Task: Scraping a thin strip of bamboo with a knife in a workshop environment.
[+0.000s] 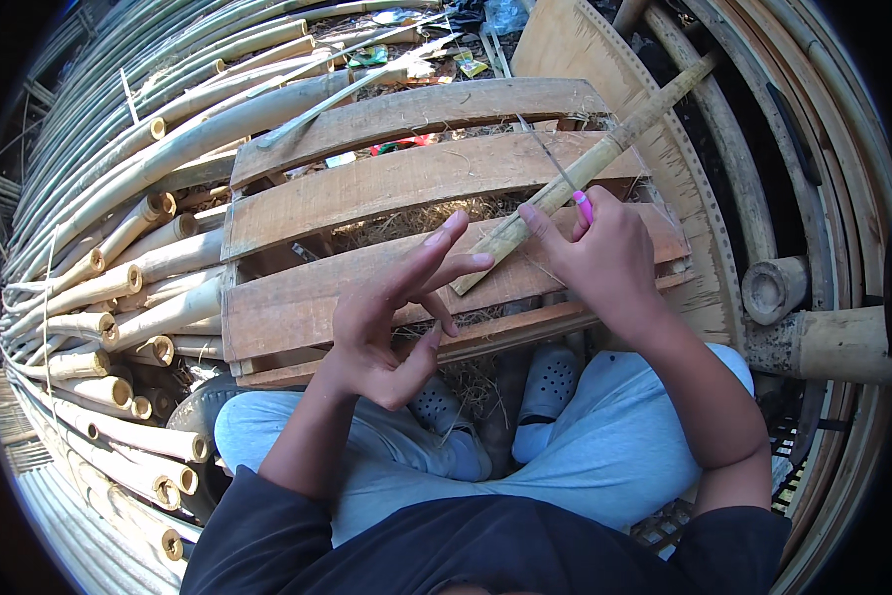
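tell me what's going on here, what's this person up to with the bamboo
A seated person holds a pink-handled knife in the right hand, its blade crossing in view a bamboo strip that lies slantwise over a slatted wooden table. The left hand is open near the strip's lower end; whether it touches is unclear. Bamboo poles are piled to the left.

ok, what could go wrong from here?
1. The knife has its bare blade close to the right hand; a slip could cut the thumb.
2. The left hand is open, not gripping the bamboo strip, so the strip might shift.
3. The slats have gaps; if dropped, the knife could fall through.
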The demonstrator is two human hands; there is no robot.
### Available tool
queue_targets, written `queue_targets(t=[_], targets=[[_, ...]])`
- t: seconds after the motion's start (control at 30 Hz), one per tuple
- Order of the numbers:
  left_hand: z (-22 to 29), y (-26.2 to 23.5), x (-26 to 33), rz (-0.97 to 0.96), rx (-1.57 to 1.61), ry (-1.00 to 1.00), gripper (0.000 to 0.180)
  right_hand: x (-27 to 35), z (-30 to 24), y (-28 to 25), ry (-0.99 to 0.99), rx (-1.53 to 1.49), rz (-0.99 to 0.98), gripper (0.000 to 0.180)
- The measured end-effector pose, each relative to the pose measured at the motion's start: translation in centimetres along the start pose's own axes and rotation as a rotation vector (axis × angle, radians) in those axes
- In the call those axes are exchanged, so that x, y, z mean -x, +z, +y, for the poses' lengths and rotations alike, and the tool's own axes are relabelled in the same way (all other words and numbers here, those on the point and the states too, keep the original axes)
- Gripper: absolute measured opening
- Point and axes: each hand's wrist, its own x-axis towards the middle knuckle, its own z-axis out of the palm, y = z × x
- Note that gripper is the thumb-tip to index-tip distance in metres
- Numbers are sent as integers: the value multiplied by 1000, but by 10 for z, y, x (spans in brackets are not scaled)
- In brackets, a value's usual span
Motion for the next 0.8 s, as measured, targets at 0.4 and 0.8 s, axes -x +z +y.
queue_targets(t=[0.4, 0.8], targets=[[9, 10, -16, -7, -697, -387, 76, -1, 1, 14, -86, -234, 145, 46], [4, 12, -14, -333, -989, -387, 62, -6, 9, 22, -63, -451, 220, 47]])
